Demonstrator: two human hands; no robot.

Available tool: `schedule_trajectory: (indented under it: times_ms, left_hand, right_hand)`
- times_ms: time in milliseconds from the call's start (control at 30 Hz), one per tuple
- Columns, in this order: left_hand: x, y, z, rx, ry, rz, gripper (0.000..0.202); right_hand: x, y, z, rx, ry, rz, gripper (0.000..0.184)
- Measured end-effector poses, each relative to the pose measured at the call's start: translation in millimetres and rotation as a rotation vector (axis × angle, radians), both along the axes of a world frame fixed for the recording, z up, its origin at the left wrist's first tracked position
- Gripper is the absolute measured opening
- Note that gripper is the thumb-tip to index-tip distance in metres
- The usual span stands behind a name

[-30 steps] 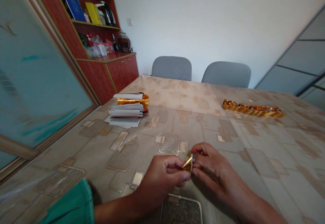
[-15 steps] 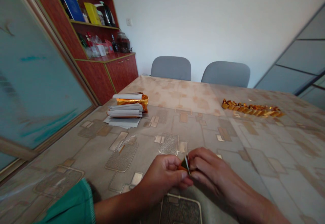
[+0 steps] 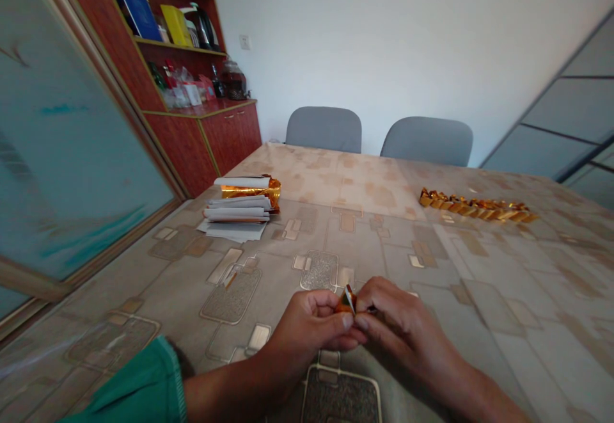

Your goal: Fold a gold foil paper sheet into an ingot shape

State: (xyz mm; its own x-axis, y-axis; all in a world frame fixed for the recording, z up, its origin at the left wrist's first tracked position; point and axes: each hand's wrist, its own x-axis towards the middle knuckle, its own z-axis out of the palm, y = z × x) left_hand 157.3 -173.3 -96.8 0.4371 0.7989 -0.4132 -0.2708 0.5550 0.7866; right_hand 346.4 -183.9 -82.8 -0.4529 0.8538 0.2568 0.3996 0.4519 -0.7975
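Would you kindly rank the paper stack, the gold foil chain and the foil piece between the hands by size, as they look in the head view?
1-2, unranked: the paper stack looks bulkier and the gold foil chain longer, but the chain lies farther off.
3. The foil piece looks smallest, despite being nearest the camera.

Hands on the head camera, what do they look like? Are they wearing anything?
The left hand and right hand are bare, with no gloves, and no ring or watch shows. A green sleeve with a ribbed hem ends on the left arm; no sleeve shows on the right arm.
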Motion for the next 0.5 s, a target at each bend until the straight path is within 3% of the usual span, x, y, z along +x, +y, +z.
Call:
schedule_trajectory:
  times_ms: [67,167,267,500]
  left_hand:
    - [-0.3,0.9,2.9,-0.018,-0.052,0.051,0.039]
    - [-1.1,2.9,6.0,-0.046,-0.129,0.132,0.037]
    - [-1.4,3.6,6.2,-0.046,-0.161,0.157,0.035]
    - [0.4,-0.7,3.4,-0.016,-0.156,0.129,0.035]
  right_hand:
    - [2.3,0.2,-3.2,-0.086,0.142,-0.052,0.013]
    - [5.2,2.0,-10.0,-0.261,0.333,-0.146,0.023]
    - [3.2,3.1,-15.3,-0.371,0.335,-0.14,0.026]
    - [-5.9,0.7,-17.0,-0.275,0.282,-0.215,0.026]
